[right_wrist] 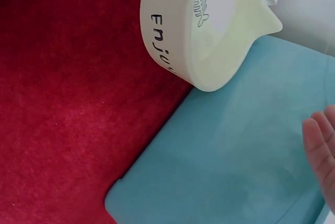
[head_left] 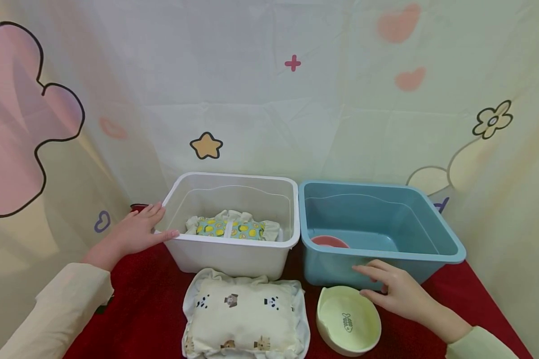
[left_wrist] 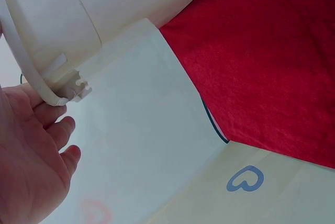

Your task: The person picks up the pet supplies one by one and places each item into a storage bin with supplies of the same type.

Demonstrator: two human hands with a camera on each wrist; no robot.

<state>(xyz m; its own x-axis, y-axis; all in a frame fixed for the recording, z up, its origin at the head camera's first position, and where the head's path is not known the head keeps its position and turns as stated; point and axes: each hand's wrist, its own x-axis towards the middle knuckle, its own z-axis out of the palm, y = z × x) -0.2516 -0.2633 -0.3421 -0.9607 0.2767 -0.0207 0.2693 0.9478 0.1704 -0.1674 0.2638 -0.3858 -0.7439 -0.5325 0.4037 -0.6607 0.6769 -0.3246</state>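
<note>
red cloth [head_left: 128, 324]: it runs under everything in front of you, spreading from your 6 o'clock out past the bins on either side.
cream pillow [head_left: 242, 316]: nearest you, at 6 to 7 o'clock, lying flat, with a ruffled edge and small animal prints.
yellow bowl [head_left: 358, 330]: at 5 o'clock, just right of the pillow, standing upright; you see a fish skeleton drawn on its floor, and your right wrist view shows dark lettering on its outer wall.
right hand [head_left: 397, 291]: yours at 4 o'clock, above and beside the bowl, fingers loosely bent and holding nothing; you cannot tell whether the fingertips touch the blue bin's front wall.
left hand [head_left: 141, 232]: yours at 8 o'clock, fingers relaxed, resting on the white bin's near left corner, thumb over the front rim.
white bin [head_left: 233, 257]: at 7 to 8 o'clock, beyond the pillow, upright, under your left hand.
lemon cushion [head_left: 211, 228]: inside the white bin, toward its 6 o'clock wall, blue with yellow fruit and a white ruffle.
blue bin [head_left: 332, 269]: at 4 o'clock, just beside the white one, behind the bowl.
red dish [head_left: 330, 241]: inside the blue bin at its 7 o'clock corner, partly hidden by the front wall.
backdrop [head_left: 260, 109]: farthest from you, pale cloth, a star [head_left: 206, 146] at 10 o'clock.
</note>
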